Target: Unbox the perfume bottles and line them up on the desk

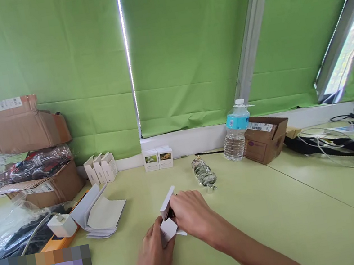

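Note:
A small white carton (168, 230) with its flaps standing open is gripped in my left hand (155, 250), fingers wrapped round its sides. My right hand (191, 214) is closed at the carton's open top. Something dark shows beneath its fingers, too hidden to name. Beyond my right hand lies a row of round greenish pieces in clear wrapping (203, 172). Against the wall stand two small white cartons with pictures, one with white flowers (151, 160) and one with an orange-brown picture (165, 158). Several open white cartons (101, 168) are lined up left of them.
On the left are stacked cardboard boxes (22, 132), a white charger (62, 225) and folded white papers (104, 214). A water bottle (234, 134) and an open cardboard box (264, 140) stand back right, beside a black case with cables (333, 148). Another person's fingers show at the right edge.

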